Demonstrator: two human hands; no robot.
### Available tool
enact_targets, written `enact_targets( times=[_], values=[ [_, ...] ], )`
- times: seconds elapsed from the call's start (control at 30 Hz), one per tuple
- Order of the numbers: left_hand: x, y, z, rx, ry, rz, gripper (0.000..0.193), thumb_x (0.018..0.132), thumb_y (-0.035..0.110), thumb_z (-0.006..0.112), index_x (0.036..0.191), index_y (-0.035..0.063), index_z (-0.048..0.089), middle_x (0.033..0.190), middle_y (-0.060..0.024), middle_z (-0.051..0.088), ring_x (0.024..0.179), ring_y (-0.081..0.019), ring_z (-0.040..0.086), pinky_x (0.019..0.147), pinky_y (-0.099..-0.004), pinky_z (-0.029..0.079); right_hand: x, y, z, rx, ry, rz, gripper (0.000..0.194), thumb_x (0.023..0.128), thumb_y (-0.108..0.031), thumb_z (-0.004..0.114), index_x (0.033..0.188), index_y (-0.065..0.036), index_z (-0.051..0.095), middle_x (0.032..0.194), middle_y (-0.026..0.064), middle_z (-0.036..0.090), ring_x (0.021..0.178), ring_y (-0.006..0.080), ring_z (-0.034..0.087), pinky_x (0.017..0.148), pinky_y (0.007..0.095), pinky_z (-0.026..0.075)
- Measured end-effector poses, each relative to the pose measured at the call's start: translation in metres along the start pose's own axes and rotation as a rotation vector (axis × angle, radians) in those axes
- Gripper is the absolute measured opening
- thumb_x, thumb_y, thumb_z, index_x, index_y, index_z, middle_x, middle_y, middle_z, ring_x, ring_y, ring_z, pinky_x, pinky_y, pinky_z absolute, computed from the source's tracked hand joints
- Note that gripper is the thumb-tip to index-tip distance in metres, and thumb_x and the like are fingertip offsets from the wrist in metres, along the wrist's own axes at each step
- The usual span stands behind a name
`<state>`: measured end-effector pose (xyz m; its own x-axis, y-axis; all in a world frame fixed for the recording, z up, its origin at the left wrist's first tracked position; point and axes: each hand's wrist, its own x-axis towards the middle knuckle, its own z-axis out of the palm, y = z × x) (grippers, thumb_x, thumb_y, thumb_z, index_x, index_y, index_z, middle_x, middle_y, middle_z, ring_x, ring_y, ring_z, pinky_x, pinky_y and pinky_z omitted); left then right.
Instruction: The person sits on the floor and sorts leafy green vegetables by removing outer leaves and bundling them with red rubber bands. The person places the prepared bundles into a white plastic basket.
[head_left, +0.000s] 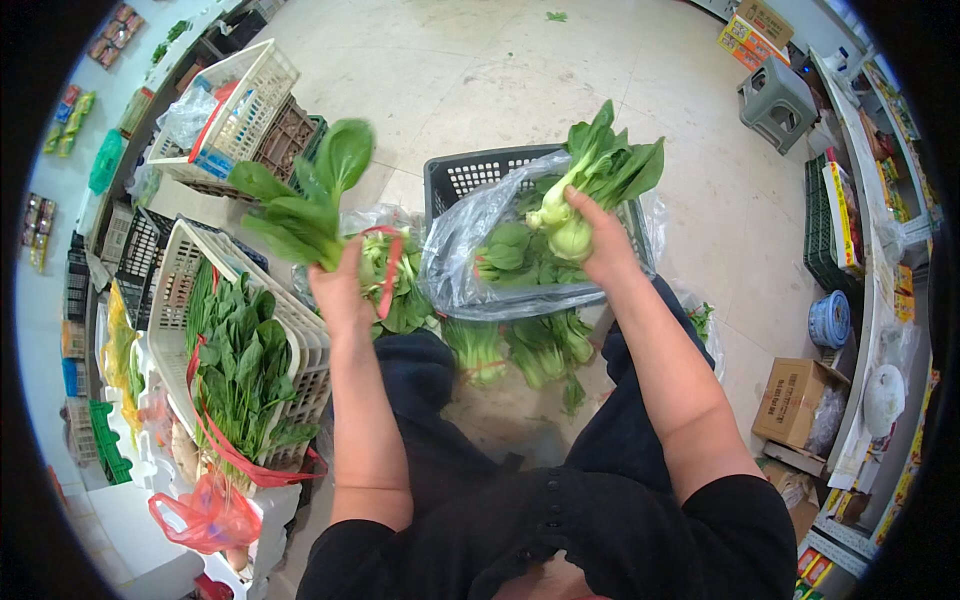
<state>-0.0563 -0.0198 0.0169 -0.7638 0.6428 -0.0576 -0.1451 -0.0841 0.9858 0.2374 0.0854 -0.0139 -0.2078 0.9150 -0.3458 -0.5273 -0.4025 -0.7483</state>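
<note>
My left hand (341, 296) grips leafy bok choy (311, 202) by its stalks, with the dark leaves fanned upward. A loop of red tie (390, 274) hangs just right of that hand, over more greens (405, 292). In my right hand (604, 244) is a bunch of bok choy (566, 214), its pale bases toward the left and its leaves pointing up. This bunch is above a dark plastic crate (450, 169) lined with a clear plastic bag (454, 262). Inside the bag lie other bok choy (517, 251). Between my legs, several bok choy bunches (480, 349) rest on the floor.
A white plastic crate (169, 315) at my left holds leafy greens (240, 360) with red ties. Behind it are stacked crates (262, 75). A red plastic bag (206, 514) lies near left. A grey stool (780, 101), a cardboard box (795, 401) and shelves (855, 315) line the right.
</note>
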Motion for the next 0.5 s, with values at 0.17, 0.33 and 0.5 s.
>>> enact_targets(
  times=[0.17, 0.33, 0.5],
  values=[
    [0.016, -0.001, -0.029, 0.202, 0.248, 0.208, 0.043, 0.082, 0.008, 0.072, 0.118, -0.0014, 0.052, 0.109, -0.0082, 0.061, 0.094, -0.0162, 0.058, 0.085, -0.0302, 0.046, -0.005, -0.002, 0.002, 0.097, -0.032, 0.147, 0.033, 0.087, -0.023, 0.069, 0.112, -0.005, 0.059, 0.103, 0.0077, 0.065, 0.091, 0.0206, 0.065, 0.077, 0.0365, 0.054],
    [-0.014, -0.007, 0.004, 0.240, -0.082, 0.244, 0.034, 0.082, 0.014, 0.073, 0.111, 0.0017, 0.059, 0.108, -0.0050, 0.062, 0.098, -0.0141, 0.056, 0.088, -0.0293, 0.044, -0.003, 0.008, 0.002, 0.080, -0.024, 0.083, 0.035, 0.085, -0.024, 0.071, 0.112, -0.005, 0.059, 0.103, 0.0077, 0.065, 0.091, 0.0211, 0.065, 0.077, 0.0371, 0.054],
    [-0.081, -0.032, 0.079, 0.506, -0.560, 0.140, 0.044, 0.070, 0.017, 0.083, 0.105, 0.0005, 0.063, 0.103, -0.0073, 0.068, 0.092, -0.0177, 0.063, 0.084, -0.0322, 0.049, -0.016, 0.024, 0.019, -0.119, 0.161, 0.086, 0.043, 0.083, -0.022, 0.074, 0.114, 0.001, 0.056, 0.105, 0.0101, 0.064, 0.092, 0.0199, 0.064, 0.079, 0.0349, 0.053]
  ],
)
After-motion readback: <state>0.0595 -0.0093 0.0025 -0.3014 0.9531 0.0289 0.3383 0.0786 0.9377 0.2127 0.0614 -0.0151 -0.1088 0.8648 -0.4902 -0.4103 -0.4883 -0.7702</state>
